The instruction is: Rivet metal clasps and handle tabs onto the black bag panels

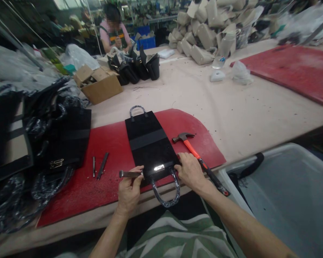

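A flat black bag panel (150, 141) lies on the red board, with a wrapped handle at each end and a shiny metal clasp (159, 167) near its close end. My left hand (129, 191) is closed around a short metal punch (127, 174), held nearly level beside the panel's left edge. Curled at the right edge of the panel, my right hand (190, 170) grips it near the closer handle (165, 202). A claw hammer (190, 145) with an orange and black handle rests just right of the panel, partly behind my right forearm.
Two slim metal tools (102, 166) lie on the red board (118, 143). Black bag panels (75, 134) are piled at left. Farther back are a cardboard box (103, 89), black bags (134, 68), beige bags (204, 36) and a person (114, 32). A grey bin (285, 186) stands at right.
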Motion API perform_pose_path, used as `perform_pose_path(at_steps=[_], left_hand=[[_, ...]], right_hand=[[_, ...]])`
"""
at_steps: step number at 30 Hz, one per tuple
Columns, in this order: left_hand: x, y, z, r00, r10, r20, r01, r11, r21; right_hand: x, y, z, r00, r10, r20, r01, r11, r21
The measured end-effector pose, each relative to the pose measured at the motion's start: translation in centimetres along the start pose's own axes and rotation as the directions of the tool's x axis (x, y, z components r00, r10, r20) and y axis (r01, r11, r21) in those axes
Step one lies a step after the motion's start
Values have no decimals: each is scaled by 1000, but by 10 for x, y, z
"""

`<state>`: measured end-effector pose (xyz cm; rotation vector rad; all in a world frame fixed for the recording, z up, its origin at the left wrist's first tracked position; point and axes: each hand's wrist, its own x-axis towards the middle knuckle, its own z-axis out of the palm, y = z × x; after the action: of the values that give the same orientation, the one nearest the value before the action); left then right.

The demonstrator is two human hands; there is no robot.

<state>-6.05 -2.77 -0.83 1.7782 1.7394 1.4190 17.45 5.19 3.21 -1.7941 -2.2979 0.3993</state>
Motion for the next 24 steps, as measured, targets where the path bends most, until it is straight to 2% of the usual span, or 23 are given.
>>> perform_pose_path(at_steps=[3,5,7,9,11,15,20,24], left_hand=[[-2,1,0,988,145,62,-142,989,-38],[-4,0,0,984,157,86,-153,987,-59],[-6,-2,-1,999,-13,37,17,996,-86],[-5,-6,-4,975,-220,-43,211,965,-154],[-4,-8,-7,953,-298,-49,282,936,-209],[2,-2,-8,966,-257,39,259,936,-238],[17,17,8,968,-215,127,239,944,-225],[27,21,17,968,-163,191,206,951,-232]], right_hand=[[3,1,-3,1000,14,6,-14,1000,20],[2,1,-2,1000,10,-10,-10,999,49],[1,2,1,999,-2,-47,6,996,90],[-1,4,4,996,-21,-85,31,992,122],[-4,4,8,993,-39,-109,57,985,164],[-13,-4,19,988,-93,-125,122,960,254],[-21,-17,29,976,-146,-164,187,944,273],[-26,-17,29,968,-185,-170,225,940,257]])
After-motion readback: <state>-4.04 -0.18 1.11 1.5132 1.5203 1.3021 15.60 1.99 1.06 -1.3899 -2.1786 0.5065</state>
